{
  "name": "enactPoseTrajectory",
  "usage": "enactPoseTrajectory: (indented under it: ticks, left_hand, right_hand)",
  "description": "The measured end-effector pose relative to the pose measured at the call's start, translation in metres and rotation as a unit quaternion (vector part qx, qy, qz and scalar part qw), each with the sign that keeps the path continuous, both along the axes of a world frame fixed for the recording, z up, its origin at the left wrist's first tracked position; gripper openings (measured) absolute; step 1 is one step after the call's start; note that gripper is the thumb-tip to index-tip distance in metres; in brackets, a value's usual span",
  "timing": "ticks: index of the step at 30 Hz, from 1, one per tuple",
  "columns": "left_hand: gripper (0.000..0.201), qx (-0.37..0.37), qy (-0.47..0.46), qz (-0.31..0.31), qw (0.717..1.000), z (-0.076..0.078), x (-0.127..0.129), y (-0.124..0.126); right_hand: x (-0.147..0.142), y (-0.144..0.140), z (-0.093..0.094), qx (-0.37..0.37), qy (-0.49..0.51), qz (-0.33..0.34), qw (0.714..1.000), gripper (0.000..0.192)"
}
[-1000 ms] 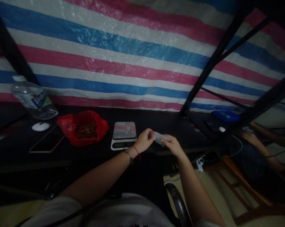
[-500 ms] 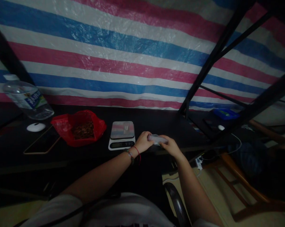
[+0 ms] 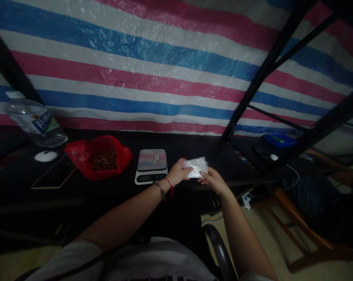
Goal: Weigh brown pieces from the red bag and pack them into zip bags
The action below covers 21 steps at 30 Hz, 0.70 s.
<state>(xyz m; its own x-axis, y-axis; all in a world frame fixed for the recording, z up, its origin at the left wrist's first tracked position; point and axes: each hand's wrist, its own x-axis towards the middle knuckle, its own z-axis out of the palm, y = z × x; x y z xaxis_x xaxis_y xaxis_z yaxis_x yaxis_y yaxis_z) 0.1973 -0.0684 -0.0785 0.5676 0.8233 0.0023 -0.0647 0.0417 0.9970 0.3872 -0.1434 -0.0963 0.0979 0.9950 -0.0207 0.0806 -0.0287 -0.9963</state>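
Between my hands, above the front edge of the table, are small clear plastic bags, stacked flat and shiny; how many there are cannot be made out. My left hand grips their left end with the thumb on top. At the lower right edge, my right hand pinches them between thumb and fingers. Just left of my left hand sits a white kitchen scale with a small clear object on its plate. Farther left, an open red plastic bag holds loose brown bits.
A phone, a white computer mouse and a large clear bottle are at the left. Striped sheeting hangs behind the black table. Right of a slanted metal post lie a blue tray and a wooden chair.
The plastic bags have turned from nearly edge-on to showing their broad flat face. My right hand has shifted slightly down and right, gripping at their lower edge.
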Motion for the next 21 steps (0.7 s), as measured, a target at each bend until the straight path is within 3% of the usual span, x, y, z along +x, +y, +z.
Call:
enactPoseTrajectory:
  ticks: [4,9,16,21]
  left_hand:
    - [0.036,0.114,0.054,0.022,0.992,-0.003,0.0,0.007]
    - [0.041,0.186,0.094,0.092,0.974,-0.015,0.002,0.013]
    - [0.068,0.225,0.102,0.112,0.963,-0.021,0.0,0.005]
    - [0.08,0.277,0.152,0.077,0.946,-0.019,-0.001,0.002]
  right_hand:
    - [0.004,0.007,-0.006,0.042,-0.045,-0.029,0.998,0.035]
    - [0.004,0.01,-0.008,0.094,-0.222,-0.052,0.969,0.034]
    - [-0.011,0.006,-0.002,0.096,-0.167,-0.049,0.98,0.079]
    - [-0.009,0.008,0.0,0.105,-0.237,-0.008,0.966,0.048]
